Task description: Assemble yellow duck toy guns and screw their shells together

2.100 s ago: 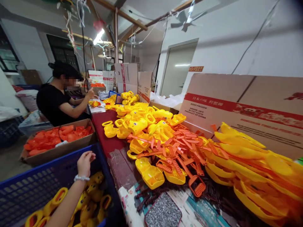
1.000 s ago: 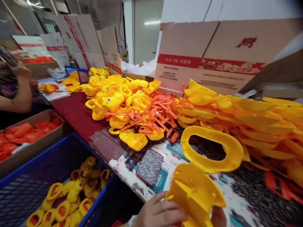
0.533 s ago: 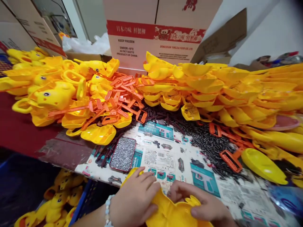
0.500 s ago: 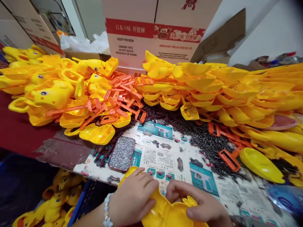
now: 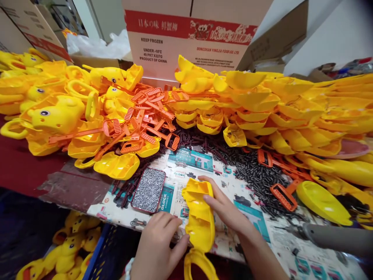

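A yellow plastic duck shell half (image 5: 201,217) stands upright on its long axis at the front of the table, hollow ribbed side showing, its ring-shaped handle hanging past the table edge. My right hand (image 5: 224,202) grips its upper right side, thumb on the inside and fingers behind. My left hand (image 5: 160,241), with a beaded bracelet (image 5: 129,268) at the wrist, is at the shell's lower left edge. Its thumb and forefinger are apart, with the thumb tip at the shell. Just beyond is a red-rimmed tray (image 5: 148,190) full of small silver screws or pins.
Stacked yellow shells (image 5: 250,105) line the back right. More duck parts (image 5: 58,112) and orange plastic pieces (image 5: 145,116) fill the left. Small black pieces (image 5: 259,186) lie loose. A grey-handled tool (image 5: 335,235) is at right. A blue crate (image 5: 96,252) holds ducks below.
The shell has turned from lying low between both hands to upright, farther onto the table. My right hand has moved up its right side, and my left hand has loosened. The grey-handled tool now shows.
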Demonstrator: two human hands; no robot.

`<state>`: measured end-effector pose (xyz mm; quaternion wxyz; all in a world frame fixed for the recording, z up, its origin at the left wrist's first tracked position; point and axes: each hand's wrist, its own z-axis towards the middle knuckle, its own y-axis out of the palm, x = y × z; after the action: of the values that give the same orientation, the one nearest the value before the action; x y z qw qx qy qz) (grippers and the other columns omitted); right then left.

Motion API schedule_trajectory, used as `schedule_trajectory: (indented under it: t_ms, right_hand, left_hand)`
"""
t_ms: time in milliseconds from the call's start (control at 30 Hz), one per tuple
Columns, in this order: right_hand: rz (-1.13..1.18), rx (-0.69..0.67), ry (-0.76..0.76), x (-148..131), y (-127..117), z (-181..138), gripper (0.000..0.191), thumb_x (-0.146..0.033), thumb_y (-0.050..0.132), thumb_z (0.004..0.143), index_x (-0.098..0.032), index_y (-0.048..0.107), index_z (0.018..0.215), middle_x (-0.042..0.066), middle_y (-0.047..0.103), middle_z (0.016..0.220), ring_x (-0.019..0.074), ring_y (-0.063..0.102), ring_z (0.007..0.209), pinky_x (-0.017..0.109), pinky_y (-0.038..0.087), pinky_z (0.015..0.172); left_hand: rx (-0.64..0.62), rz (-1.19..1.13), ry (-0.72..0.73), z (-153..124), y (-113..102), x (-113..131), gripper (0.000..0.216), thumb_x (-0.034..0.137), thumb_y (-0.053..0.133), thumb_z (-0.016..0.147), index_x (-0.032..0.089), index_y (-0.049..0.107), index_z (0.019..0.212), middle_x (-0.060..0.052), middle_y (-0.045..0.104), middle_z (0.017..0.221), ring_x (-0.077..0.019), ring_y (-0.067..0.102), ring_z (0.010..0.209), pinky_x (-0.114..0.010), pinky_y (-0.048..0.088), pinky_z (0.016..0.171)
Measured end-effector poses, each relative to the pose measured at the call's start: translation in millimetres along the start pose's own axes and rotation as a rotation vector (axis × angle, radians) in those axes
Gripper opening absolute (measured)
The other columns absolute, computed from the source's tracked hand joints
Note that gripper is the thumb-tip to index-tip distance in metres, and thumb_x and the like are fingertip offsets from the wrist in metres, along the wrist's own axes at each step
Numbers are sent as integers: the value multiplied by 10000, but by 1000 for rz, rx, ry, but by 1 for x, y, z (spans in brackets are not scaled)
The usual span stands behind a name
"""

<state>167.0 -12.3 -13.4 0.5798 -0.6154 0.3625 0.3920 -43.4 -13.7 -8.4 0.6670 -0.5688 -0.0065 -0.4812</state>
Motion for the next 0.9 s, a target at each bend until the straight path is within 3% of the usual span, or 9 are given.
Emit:
schedule_trajectory:
  t_ms: [133, 200, 267, 400, 533, 633, 700, 800, 900]
  right_hand:
    - [-348, -17, 33, -7, -17, 51, 296, -406, 478, 977, -140, 589, 1045, 81, 567, 1035, 225, 546, 981, 429, 440, 934]
    - [-513, 43, 50, -10, -26, 90, 218, -319, 550, 976, -106, 592, 999, 75, 553, 1011, 206, 531, 997, 431, 428, 957]
    - [-650, 155, 62, -9, -30, 128, 202, -286, 547, 985, -111, 567, 1086, 94, 503, 1130, 216, 489, 1079, 429, 416, 986]
    - [-803, 239, 24, 3, -26, 171, 223, -280, 569, 975, -87, 560, 1087, 105, 496, 1127, 227, 482, 1090, 423, 435, 971]
    - [-791, 256, -63, 15, -27, 159, 205, -282, 582, 966, -90, 566, 1035, 81, 523, 1032, 210, 507, 1029, 407, 449, 941]
    - [-670, 252, -130, 12, -36, 131, 209, -279, 555, 972, -86, 536, 1052, 58, 534, 937, 162, 550, 851, 328, 502, 807]
    - [-563, 150, -218, 0, -38, 106, 168, -257, 512, 970, -94, 553, 983, 49, 546, 893, 131, 555, 757, 258, 508, 714]
    - [-439, -47, -380, -24, -32, 70, 233, -243, 443, 956, -146, 605, 819, 45, 560, 928, 134, 567, 857, 224, 500, 740]
    - [-415, -113, -471, -42, -21, 45, 225, -155, 394, 954, -164, 616, 925, 46, 578, 942, 131, 575, 858, 220, 489, 732]
  left_hand:
    - [-120, 40, 295, 10, 18, 10, 485, 520, 556, 818, 200, 546, 1182, -121, 595, 1267, -319, 574, 1115, -501, 459, 924]
    - [-212, 90, 245, 14, 35, 19, 584, 581, 574, 785, 197, 520, 1222, -134, 501, 1377, -341, 530, 1169, -519, 415, 965]
    - [-267, 124, 177, 16, 46, 25, 581, 560, 596, 781, 180, 519, 1213, -150, 459, 1410, -344, 524, 1165, -513, 397, 974]
    - [-376, 87, 250, 16, 40, 19, 477, 485, 607, 803, 193, 528, 1172, -122, 446, 1422, -314, 530, 1146, -481, 386, 979]
    - [-437, 1, 332, 13, 24, 3, 419, 436, 600, 828, 240, 508, 1187, -57, 441, 1432, -261, 523, 1151, -436, 374, 995]
    - [-440, -10, 330, 13, 22, 0, 399, 418, 599, 834, 236, 511, 1179, -47, 443, 1430, -259, 523, 1146, -427, 376, 992]
    - [-437, 0, 336, 14, 24, 1, 371, 402, 598, 837, 221, 528, 1153, -55, 457, 1417, -264, 528, 1132, -424, 380, 983]
    - [-428, 6, 357, 16, 25, 4, 347, 395, 616, 826, 208, 555, 1111, -57, 480, 1391, -258, 533, 1108, -407, 385, 969]
    - [-410, 10, 359, 16, 25, 5, 372, 410, 634, 812, 199, 563, 1109, -65, 496, 1364, -247, 529, 1096, -386, 381, 963]
